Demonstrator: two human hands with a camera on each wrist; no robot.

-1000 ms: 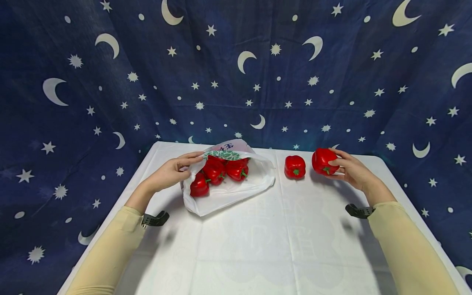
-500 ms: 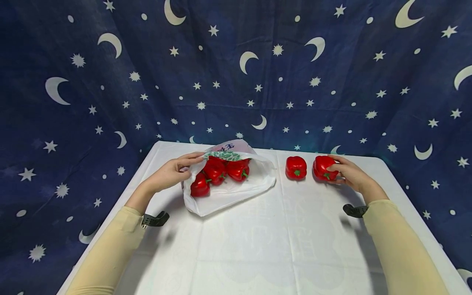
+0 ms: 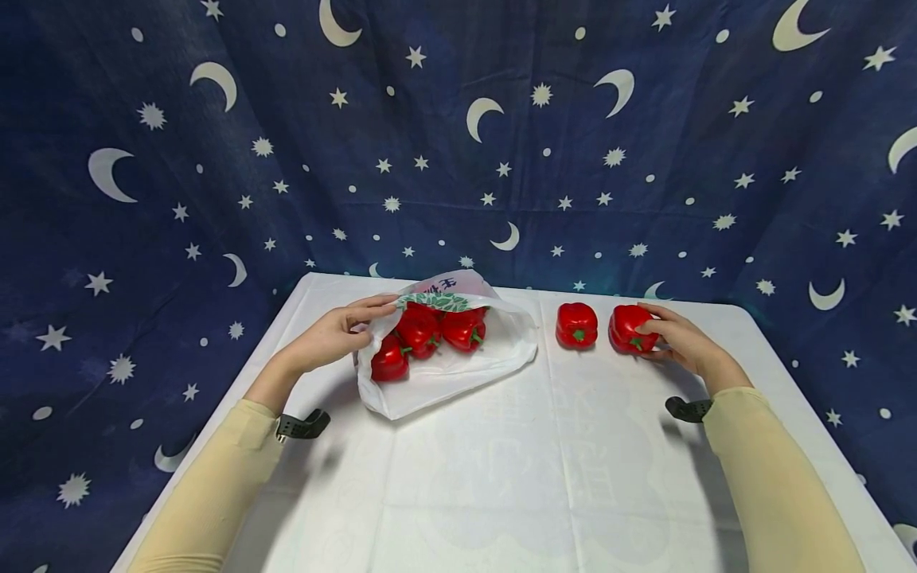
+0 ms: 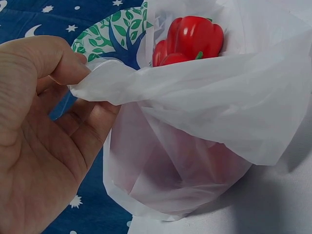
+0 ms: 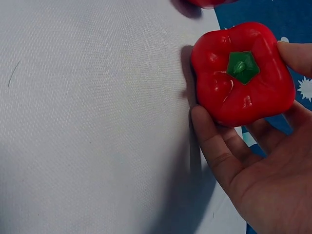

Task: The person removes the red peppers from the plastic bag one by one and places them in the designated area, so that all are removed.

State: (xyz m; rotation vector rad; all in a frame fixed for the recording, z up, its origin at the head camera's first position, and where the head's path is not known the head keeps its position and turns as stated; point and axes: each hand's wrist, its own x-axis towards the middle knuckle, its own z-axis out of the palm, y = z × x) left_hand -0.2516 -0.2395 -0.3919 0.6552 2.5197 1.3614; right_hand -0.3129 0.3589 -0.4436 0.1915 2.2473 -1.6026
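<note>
My left hand pinches the rim of a white plastic bag that lies on its side, mouth toward me. In the left wrist view, thumb and fingers grip the bag's bunched edge. Several red bell peppers with green stems lie inside; the bag's upper side partly hides the back ones. At the right, my right hand holds another red bell pepper low at the tabletop. The right wrist view shows its green stem, with thumb and fingers around the pepper's sides. A loose bell pepper sits just left of it.
A white cloth covers the table, with its far edge close behind the bag and peppers. Behind it hangs a dark blue curtain with moons and stars. Green leaf print shows on the bag.
My right hand has lowered the bell pepper from above the table down to its surface, beside the loose one, and still holds it. The left hand and bag stay put.
</note>
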